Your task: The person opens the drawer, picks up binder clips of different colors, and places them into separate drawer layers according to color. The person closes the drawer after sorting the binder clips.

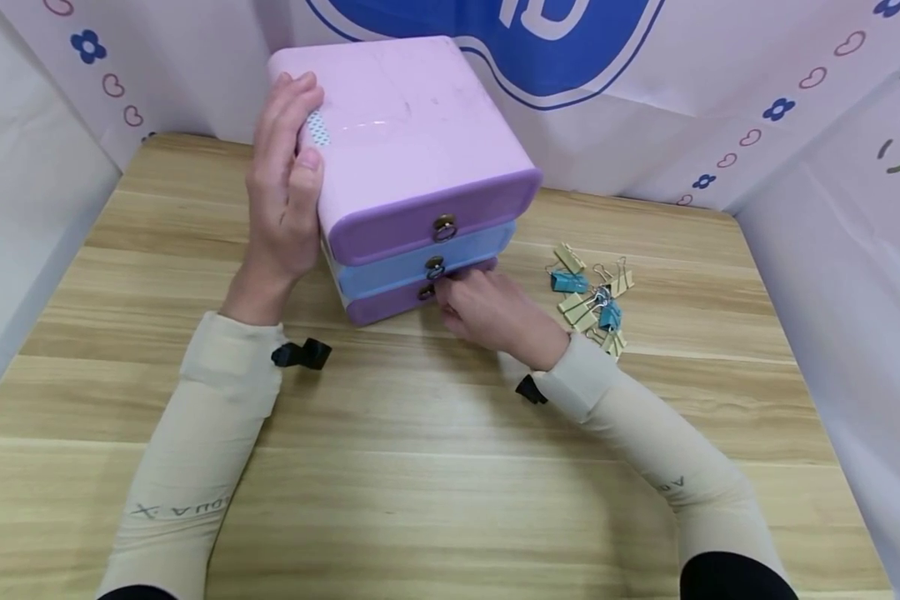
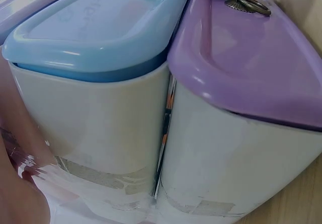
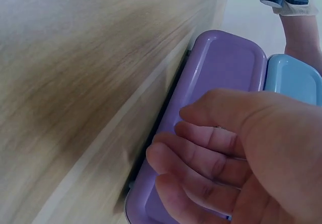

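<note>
A small chest of drawers (image 1: 420, 108) stands on the table, with a pink top, purple top and bottom fronts and a blue middle front (image 1: 390, 275). Each front carries a bronze ring pull. My left hand (image 1: 281, 192) rests along the chest's left side, its fingertips at the top edge. At the purple bottom drawer (image 2: 271, 58), my right hand (image 1: 491, 312) is beside the ring pull (image 2: 254, 5), whose outline stays visible next to a finger. In the right wrist view those fingers are loosely bent before the purple front, and whether they touch the ring is hidden.
Right of the chest lies a loose pile of gold and blue binder clips (image 1: 585, 310) on the wooden table (image 1: 435, 500). A white printed sheet (image 1: 690, 92) hangs close behind the chest. Clear tape covers part of the chest's white side (image 2: 100, 178).
</note>
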`<state>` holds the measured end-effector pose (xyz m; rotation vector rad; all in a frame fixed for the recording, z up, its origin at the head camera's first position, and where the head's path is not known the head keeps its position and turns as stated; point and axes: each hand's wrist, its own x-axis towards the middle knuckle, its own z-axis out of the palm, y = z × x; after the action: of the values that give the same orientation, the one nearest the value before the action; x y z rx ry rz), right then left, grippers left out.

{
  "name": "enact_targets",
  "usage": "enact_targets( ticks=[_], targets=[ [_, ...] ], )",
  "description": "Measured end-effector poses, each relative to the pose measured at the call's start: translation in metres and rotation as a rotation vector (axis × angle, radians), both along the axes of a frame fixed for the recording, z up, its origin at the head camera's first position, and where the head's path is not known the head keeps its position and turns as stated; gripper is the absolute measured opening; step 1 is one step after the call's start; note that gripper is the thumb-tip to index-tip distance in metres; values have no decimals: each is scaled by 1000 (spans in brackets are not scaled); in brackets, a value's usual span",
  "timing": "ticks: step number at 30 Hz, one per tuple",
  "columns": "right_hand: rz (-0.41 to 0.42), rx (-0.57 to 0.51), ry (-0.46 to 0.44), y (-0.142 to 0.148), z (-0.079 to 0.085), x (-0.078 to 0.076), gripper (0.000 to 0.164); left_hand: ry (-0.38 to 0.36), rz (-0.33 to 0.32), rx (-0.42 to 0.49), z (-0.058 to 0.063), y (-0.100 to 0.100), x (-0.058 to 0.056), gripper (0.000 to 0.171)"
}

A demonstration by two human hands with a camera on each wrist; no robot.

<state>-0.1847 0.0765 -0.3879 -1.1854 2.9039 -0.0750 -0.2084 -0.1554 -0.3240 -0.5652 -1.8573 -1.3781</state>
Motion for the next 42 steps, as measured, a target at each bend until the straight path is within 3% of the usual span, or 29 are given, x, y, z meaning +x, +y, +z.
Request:
enact_targets(
  ticks=[4,10,17,23,33,42],
  targets=[
    [-29,-23,-50,1,0,1,17,-29,-5,29,4,3,5,61],
    [-102,-152,-119,10,9,7,9,-28,-9,33,4,4,4,62],
    [-196,-308,-74,20,21,19,26,26,2,0,3,2,2,60],
    [-203,-426,8,15,28,25,20,33,10,3,3,1,1,60],
    [-260,-408,100,-2,27,24,31,28,1,21,1,4,2,61],
    [-310,-431,152,-13,21,22,30,39,7,17,1,4,0,61]
  ],
)
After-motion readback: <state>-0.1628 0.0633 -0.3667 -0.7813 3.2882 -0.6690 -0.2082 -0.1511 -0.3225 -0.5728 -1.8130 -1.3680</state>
